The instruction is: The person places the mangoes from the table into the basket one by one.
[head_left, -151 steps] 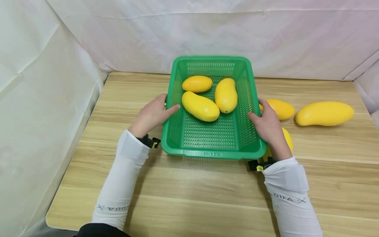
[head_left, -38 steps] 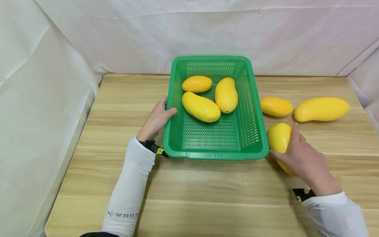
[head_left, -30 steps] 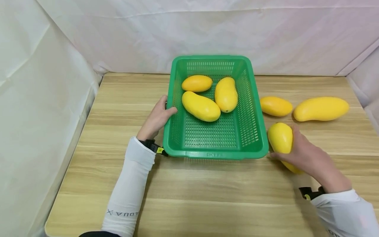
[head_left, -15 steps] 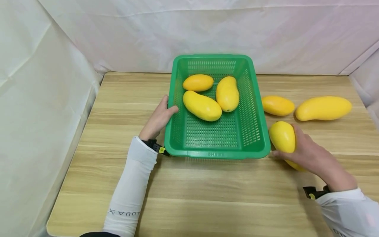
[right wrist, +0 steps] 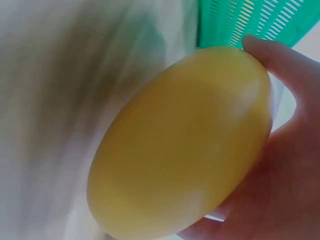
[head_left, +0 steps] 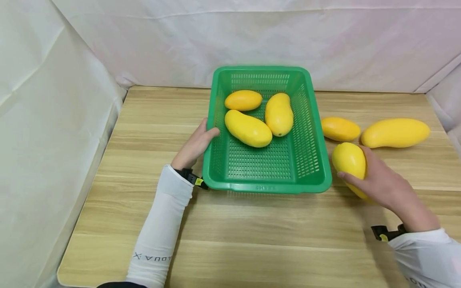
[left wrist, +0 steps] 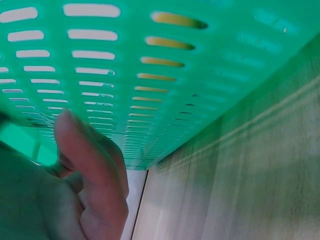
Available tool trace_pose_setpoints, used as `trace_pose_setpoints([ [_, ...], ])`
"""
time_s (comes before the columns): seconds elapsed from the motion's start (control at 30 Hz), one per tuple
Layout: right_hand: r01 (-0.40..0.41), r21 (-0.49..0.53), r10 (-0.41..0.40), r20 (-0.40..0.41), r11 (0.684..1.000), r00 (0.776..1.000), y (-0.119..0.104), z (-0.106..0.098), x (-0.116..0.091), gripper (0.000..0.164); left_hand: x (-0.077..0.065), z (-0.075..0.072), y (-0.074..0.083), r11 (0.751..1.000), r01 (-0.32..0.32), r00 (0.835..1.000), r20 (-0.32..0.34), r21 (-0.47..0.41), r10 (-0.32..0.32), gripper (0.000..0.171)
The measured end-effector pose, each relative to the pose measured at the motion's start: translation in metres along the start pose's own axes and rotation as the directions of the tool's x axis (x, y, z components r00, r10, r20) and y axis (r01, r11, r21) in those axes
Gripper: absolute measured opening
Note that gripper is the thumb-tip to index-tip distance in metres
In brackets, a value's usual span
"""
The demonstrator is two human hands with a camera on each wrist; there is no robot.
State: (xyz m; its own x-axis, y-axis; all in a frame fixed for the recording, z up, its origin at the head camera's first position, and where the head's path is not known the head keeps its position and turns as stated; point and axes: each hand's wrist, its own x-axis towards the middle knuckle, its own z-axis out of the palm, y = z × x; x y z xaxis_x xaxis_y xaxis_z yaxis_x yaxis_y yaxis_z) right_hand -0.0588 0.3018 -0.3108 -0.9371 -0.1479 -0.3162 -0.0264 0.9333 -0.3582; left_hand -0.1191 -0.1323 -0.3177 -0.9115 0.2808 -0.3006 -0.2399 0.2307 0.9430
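A green plastic basket (head_left: 259,187) with slotted walls stands near the back of the table. My left hand (head_left: 194,145) grips its left rim, thumb over the inside; in the left wrist view the fingers (left wrist: 95,165) lie along the outside wall. Inside are three yellow mangoes: a small one (head_left: 243,100) at the back, a larger one (head_left: 248,129) in front of it, and another (head_left: 279,115) on the right. To the right of the basket my right hand (head_left: 387,186) holds a yellow mango (head_left: 348,160) between thumb and fingers. The right wrist view shows that mango (right wrist: 180,145) large and tilted.
A small mango (head_left: 340,129) lies just right of the basket, with a long mango (head_left: 395,133) beside it. The wooden table (head_left: 270,236) has white cloth (head_left: 266,44) hung along its back and left sides.
My right hand has let go of the basket's right rim and taken hold of the mango beside it. In the last half second that mango shifts slightly away from me. My left hand stays on the basket.
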Motion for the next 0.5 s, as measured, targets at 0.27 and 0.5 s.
trace_pose_setpoints([
  [0.27,0.004,-0.035,-0.004,-0.015,0.999,1.000,-0.013,-0.016,-0.001,0.106,0.005,-0.001,-0.007,1.000,-0.023,0.999,0.021,-0.014,0.024,0.053],
  [0.5,0.021,-0.023,-0.023,-0.104,1.000,0.994,-0.026,-0.029,-0.004,0.104,0.015,-0.003,-0.022,0.999,-0.041,0.999,0.011,-0.010,0.041,0.052],
])
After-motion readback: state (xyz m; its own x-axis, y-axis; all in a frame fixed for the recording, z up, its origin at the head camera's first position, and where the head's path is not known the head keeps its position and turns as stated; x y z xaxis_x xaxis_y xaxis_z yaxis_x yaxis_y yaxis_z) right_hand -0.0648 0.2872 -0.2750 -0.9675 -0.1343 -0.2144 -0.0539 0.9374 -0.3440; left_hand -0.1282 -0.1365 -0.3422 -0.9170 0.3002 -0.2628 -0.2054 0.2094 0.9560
